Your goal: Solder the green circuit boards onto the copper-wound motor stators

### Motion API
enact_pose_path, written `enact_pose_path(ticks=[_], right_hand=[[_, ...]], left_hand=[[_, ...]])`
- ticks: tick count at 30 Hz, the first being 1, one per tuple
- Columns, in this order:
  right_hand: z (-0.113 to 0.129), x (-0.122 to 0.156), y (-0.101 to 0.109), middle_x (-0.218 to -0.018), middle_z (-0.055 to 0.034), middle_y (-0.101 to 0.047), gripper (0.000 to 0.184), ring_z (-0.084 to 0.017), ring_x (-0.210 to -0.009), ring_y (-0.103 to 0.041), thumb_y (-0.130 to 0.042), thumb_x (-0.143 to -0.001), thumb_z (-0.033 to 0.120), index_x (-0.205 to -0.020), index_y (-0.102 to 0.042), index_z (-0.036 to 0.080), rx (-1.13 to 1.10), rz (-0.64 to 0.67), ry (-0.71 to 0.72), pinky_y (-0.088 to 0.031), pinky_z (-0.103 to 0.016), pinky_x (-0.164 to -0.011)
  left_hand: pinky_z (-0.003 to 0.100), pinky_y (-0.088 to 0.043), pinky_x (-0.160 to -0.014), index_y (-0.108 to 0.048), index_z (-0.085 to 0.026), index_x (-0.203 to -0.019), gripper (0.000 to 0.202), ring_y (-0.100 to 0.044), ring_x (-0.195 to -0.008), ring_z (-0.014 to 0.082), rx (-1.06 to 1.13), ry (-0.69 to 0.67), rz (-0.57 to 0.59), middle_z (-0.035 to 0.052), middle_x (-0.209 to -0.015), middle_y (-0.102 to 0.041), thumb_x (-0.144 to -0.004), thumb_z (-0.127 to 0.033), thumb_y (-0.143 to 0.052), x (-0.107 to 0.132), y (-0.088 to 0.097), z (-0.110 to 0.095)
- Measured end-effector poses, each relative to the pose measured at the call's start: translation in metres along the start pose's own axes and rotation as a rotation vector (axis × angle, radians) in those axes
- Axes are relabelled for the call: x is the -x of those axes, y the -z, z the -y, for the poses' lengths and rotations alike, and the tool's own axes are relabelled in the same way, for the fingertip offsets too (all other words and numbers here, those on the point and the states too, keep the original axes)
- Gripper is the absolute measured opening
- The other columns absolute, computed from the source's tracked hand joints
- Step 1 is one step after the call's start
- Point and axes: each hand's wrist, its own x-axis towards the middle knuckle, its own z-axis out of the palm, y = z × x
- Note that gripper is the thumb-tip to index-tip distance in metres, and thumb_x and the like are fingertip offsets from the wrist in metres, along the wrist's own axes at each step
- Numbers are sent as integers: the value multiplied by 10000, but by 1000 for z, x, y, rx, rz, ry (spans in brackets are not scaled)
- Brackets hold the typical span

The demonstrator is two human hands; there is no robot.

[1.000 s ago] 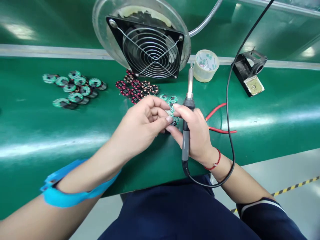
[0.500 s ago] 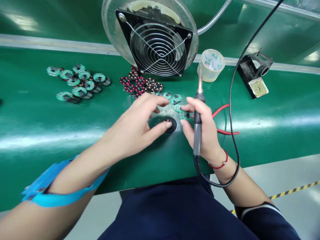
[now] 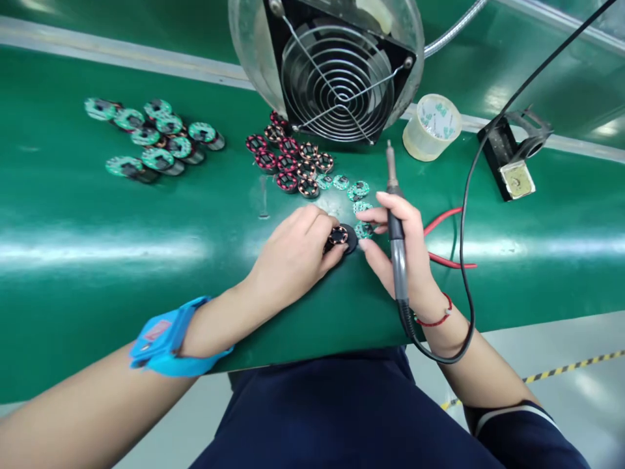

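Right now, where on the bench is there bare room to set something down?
The widest free patch of green bench lies left of the left hand, nearer than the green-topped parts. Another lies right of the red handles, nearer than the black stand. Crowded: before the fan, with coils, and, by the right hand, green boards.

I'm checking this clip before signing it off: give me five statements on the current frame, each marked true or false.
1. The left hand holds a copper-wound stator. True.
2. The soldering iron rests in its stand. False: the soldering iron is in the right hand.
3. A blue wristband is worn on the left arm. True.
4. The tape roll stands left of the fan. False: the clear tape roll is right of the fan in the picture.
5. A red bracelet circles the right wrist. True.
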Motion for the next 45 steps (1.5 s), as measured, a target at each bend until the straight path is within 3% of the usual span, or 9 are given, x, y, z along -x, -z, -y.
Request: enact_pose_path(ticks=[7,13,18,21,28,36,39,45], right_hand=[[5,-3,-12,-1314,-30,-781,567,-238,-1279,-725,-606,-1076,191,-1579,-391,342,10,194,6,-564,-511,-1202],[1,-3,-10,-1331,-41,-777,578,-248,-1261,-711,-594,-1049,149,-1569,-432,344,128,174,-12,-592,-479,-1117],[0,-2,-9,-1323,-39,-784,590,-239,-1187,-741,-585,-1047,155,-1578,-419,349,182,211,11,-618,-447,-1031],[0,-3,-10,-1339,-49,-781,576,-240,-1187,-746,-576,-1057,164,-1582,-412,338,191,225,9,-620,-442,-1026],[-2,-4,-12,-1337,-36,-785,571,-243,-1172,-751,-572,-1072,201,-1597,-407,353,209,222,19,-619,-447,-1049],[-5,-4,-13,-1394,-57,-749,576,-256,-1186,-743,-575,-1059,216,-1597,-411,340,230,202,56,-627,-462,-1028],[-1,-5,-12,-1302,-68,-779,565,-284,-1180,-741,-608,-1063,242,-1588,-422,335,257,145,111,-631,-480,-983],[5,-10,-14,-1193,-3,-832,507,-250,-1156,-746,-544,-1082,200,-1544,-450,386,278,129,238,-621,-464,-935]], left_hand=[[479,-603,-956,-585,-185,-1244,313,-701,-1062,302,412,7,135,121,-1171,-706,-947,-281,-553,-2,14,20],[396,-567,-841,-547,-229,-1067,180,-664,-904,229,571,66,168,53,-1034,-689,-919,-319,-595,-6,21,24],[349,-500,-791,-583,-230,-936,84,-633,-855,210,583,3,180,24,-926,-664,-932,-314,-583,-10,25,22],[331,-479,-784,-628,-226,-871,152,-634,-842,196,597,-40,158,14,-874,-654,-976,-286,-537,-12,27,22],[322,-442,-693,-669,-229,-799,146,-580,-735,169,781,154,13,-1,-805,-619,-917,-307,-635,-13,22,18],[297,-451,-685,-729,-212,-842,138,-583,-740,165,737,104,59,4,-813,-644,-920,-287,-644,-14,22,15],[283,-430,-654,-716,-206,-826,128,-558,-698,149,740,115,66,-8,-789,-626,-911,-277,-652,-15,20,13],[282,-444,-664,-692,-215,-789,169,-599,-721,159,742,135,79,-5,-775,-645,-922,-301,-632,-17,18,12]])
